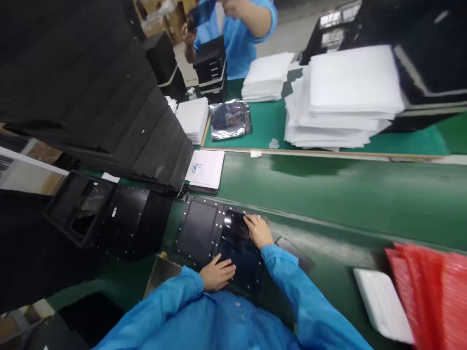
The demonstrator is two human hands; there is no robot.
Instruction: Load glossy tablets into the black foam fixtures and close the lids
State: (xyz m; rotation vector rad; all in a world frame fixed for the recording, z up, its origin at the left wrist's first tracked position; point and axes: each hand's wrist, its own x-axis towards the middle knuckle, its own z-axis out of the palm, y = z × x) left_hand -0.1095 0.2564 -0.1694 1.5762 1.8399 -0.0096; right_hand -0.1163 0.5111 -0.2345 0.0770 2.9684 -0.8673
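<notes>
My right hand point(258, 231) lies flat with its fingertips on a glossy black sheet point(235, 228), which sits in a black studded tray point(199, 231). My left hand point(217, 273) rests on the dark surface nearer me, its fingers slightly spread. Neither hand visibly grips anything. Both blue sleeves point(288, 272) reach forward from my body. The tray's near part is hidden by my arms and the dim light. A second black tray point(124, 214) adjoins it on the left.
A green conveyor belt point(346, 204) runs beneath the trays. Tall black foam stacks point(109, 97) rise at left. White foam sheets point(350, 97) and a silver bag point(229, 119) lie on a green bench beyond. Red bags point(426, 296) lie at right. A person in blue point(237, 29) stands opposite.
</notes>
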